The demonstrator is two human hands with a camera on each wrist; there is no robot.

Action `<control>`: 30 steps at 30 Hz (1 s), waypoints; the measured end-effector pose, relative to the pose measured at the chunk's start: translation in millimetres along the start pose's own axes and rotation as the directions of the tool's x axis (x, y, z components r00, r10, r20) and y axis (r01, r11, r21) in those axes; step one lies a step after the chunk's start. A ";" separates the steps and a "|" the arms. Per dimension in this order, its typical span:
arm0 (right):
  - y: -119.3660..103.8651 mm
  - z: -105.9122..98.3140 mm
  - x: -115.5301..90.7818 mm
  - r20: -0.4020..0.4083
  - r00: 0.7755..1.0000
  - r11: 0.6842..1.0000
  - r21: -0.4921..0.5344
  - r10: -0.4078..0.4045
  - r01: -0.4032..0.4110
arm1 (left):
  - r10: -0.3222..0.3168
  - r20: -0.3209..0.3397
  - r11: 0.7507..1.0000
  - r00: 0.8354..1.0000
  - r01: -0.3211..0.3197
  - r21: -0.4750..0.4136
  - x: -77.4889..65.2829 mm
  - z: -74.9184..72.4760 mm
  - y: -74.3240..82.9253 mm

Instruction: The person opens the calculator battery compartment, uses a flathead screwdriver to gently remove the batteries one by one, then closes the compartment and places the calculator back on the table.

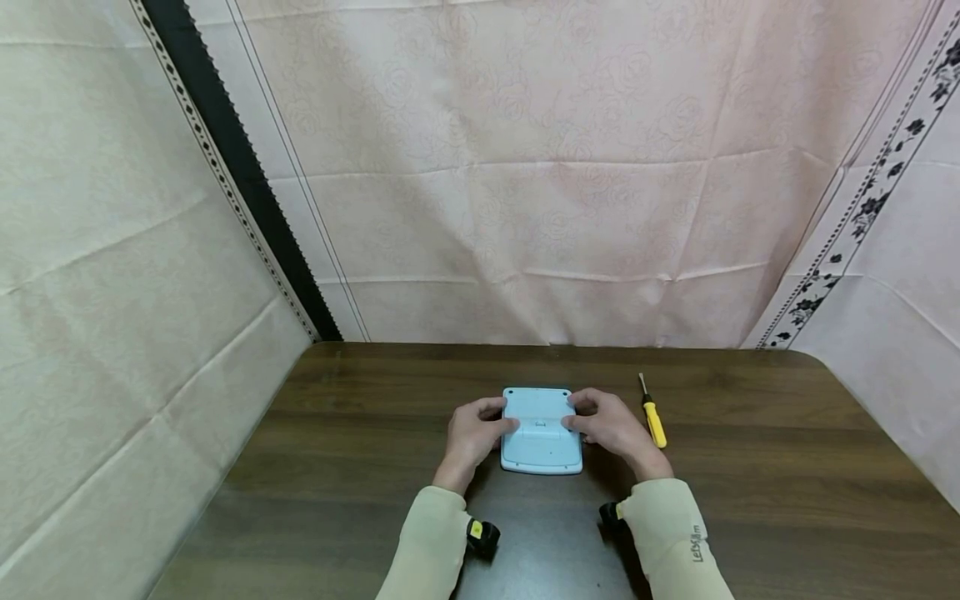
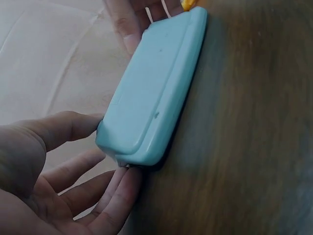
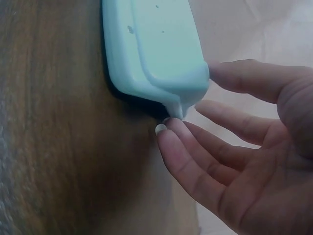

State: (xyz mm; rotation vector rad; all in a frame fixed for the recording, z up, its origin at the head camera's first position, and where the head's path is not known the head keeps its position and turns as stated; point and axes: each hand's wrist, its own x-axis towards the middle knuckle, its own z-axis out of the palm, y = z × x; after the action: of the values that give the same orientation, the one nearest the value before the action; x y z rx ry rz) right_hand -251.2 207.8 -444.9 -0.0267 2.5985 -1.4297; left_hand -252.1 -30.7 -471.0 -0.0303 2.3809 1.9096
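A light blue calculator (image 1: 542, 454) lies face down in the middle of the table, its back panel, a small cover and several screw holes showing. My left hand (image 1: 472, 435) grips its left edge, thumb on the back and fingers at the side. On the opposite edge, my right hand (image 1: 613, 427) holds it the same way, thumb over the back. From the left wrist view, the fingertips (image 2: 128, 183) reach under the near corner of the casing. In the right wrist view, fingertips (image 3: 171, 137) sit at the lower edge beneath a dark underside.
A screwdriver (image 1: 654, 423) with a yellow and black handle lies right of the right hand, its tip pointing away. The brown wooden table (image 1: 360, 467) ends at a pale patterned cloth (image 1: 525, 208) at the back, with more cloth on both sides.
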 end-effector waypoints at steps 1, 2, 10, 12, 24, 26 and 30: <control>-0.4 -0.3 -0.6 -0.008 1.000 1.000 -0.015 -0.009 0.009 | 0.017 -0.005 1.000 1.000 -0.017 0.022 0.0 0.1 0.6; -0.8 -0.6 -1.2 -0.017 1.000 0.999 -0.032 -0.021 0.020 | 0.041 -0.010 0.998 0.999 -0.041 0.049 -0.2 0.1 1.3; -9.3 -1.0 -4.3 -0.074 0.988 0.982 -0.140 -0.135 0.124 | 0.235 -0.029 0.918 0.972 -0.212 0.336 -0.6 0.0 6.8; -11.4 0.4 -4.3 -0.065 0.984 0.976 -0.154 -0.165 0.153 | 0.249 -0.009 0.894 0.969 -0.226 0.387 -0.8 0.0 7.4; -16.9 12.0 -3.1 0.002 0.962 0.932 -0.250 -0.271 0.263 | 0.210 0.088 0.817 0.974 -0.224 0.531 1.1 0.7 2.3; -16.6 13.3 -2.6 0.016 0.963 0.931 -0.255 -0.268 0.263 | 0.200 0.096 0.811 0.975 -0.220 0.542 1.8 0.7 1.1; -15.7 17.0 -1.2 0.044 0.963 0.925 -0.270 -0.265 0.266 | 0.186 0.110 0.802 0.976 -0.216 0.557 1.9 0.1 -0.9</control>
State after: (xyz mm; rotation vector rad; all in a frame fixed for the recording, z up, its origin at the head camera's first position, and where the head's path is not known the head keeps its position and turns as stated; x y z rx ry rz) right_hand -248.4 185.3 -440.5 -0.4355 2.8522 -1.1227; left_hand -253.9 -30.7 -472.0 0.3206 2.9074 1.1546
